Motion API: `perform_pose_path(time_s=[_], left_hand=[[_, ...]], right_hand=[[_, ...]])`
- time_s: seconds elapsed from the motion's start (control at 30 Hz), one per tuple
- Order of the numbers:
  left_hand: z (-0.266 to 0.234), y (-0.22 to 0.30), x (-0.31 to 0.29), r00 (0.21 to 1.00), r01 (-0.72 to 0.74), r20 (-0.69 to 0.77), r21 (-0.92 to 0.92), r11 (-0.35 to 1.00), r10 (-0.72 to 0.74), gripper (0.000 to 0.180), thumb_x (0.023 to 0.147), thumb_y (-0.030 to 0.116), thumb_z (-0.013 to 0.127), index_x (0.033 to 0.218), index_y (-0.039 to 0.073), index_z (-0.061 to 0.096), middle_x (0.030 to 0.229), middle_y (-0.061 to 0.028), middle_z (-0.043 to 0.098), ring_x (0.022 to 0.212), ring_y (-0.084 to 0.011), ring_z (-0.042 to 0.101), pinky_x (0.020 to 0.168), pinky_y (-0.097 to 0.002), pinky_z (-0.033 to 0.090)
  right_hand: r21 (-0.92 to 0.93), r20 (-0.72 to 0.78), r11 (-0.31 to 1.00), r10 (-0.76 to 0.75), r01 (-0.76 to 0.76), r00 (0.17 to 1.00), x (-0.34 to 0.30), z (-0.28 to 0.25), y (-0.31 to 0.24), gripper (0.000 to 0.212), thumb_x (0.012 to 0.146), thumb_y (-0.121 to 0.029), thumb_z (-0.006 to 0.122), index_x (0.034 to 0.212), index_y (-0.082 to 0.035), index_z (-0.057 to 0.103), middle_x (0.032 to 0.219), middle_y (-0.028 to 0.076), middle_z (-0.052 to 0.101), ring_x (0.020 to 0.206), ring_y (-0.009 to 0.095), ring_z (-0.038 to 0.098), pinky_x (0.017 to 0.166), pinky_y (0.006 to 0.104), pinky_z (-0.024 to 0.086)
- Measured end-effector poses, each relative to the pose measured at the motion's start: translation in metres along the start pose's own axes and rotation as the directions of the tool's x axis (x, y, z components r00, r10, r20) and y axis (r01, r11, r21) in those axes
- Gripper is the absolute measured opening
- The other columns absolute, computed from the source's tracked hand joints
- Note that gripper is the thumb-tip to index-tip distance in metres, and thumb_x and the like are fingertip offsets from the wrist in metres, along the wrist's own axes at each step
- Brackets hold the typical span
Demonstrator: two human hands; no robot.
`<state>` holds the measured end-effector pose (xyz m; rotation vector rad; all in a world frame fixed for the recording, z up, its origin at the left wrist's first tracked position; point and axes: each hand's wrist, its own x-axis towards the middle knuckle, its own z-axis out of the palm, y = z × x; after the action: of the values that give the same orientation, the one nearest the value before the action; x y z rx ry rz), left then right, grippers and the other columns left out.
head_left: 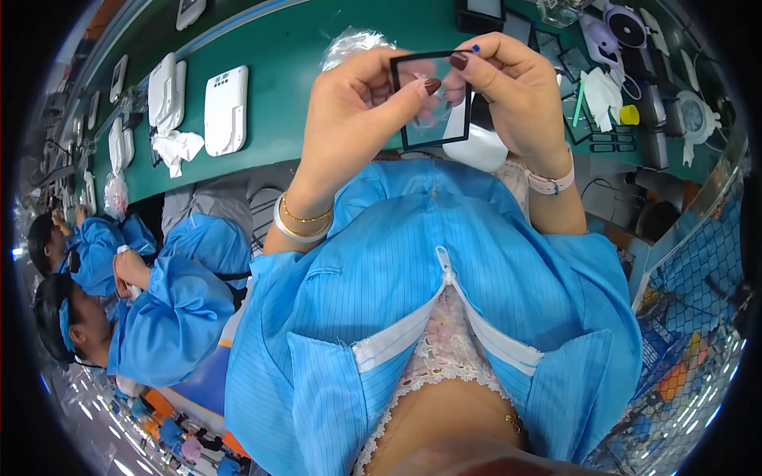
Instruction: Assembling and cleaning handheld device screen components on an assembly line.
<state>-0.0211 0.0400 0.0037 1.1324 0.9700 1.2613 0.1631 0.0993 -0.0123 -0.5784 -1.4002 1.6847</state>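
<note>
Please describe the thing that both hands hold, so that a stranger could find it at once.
Above the green bench, the left hand and right hand hold up a thin square panel. Unlike the white devices lying on the bench, it is clear with a black border.

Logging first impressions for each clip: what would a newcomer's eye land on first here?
First, the clear panel with a black border, held up at top centre between the left hand and the right hand, fingers pinching its edges. Below it, the person's own blue striped smock fills the middle. Behind the hands runs a green workbench with white device housings on its left part.
</note>
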Motion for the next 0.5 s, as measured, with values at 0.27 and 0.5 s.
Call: perform_pose_path(time_s=[0.27,0.5], left_hand=[[-0.026,-0.002,0.007,0.993,-0.080,0.086,-0.020,0.997,0.081,0.018,0.091,0.003,0.052,0.102,-0.006,0.063,0.087,-0.0102,0.066,0.077,-0.0118,0.062,0.069,-0.0238,0.051],[-0.021,-0.009,0.004,0.993,-0.084,0.092,0.058,0.995,0.078,0.018,0.090,0.004,0.053,0.099,-0.006,0.064,0.083,-0.0091,0.066,0.074,-0.0131,0.063,0.067,-0.0248,0.052]], right_hand=[[0.022,0.006,0.999,0.029,-0.029,1.000,0.000,-0.007,-0.006,0.015,0.091,-0.009,0.059,0.097,0.004,0.061,0.082,0.010,0.067,0.073,0.013,0.064,0.068,0.0255,0.052],[-0.058,0.017,0.998,0.015,-0.014,1.000,-0.013,-0.013,-0.007,0.013,0.093,-0.007,0.056,0.099,0.005,0.059,0.082,0.010,0.067,0.074,0.014,0.065,0.067,0.0256,0.054]])
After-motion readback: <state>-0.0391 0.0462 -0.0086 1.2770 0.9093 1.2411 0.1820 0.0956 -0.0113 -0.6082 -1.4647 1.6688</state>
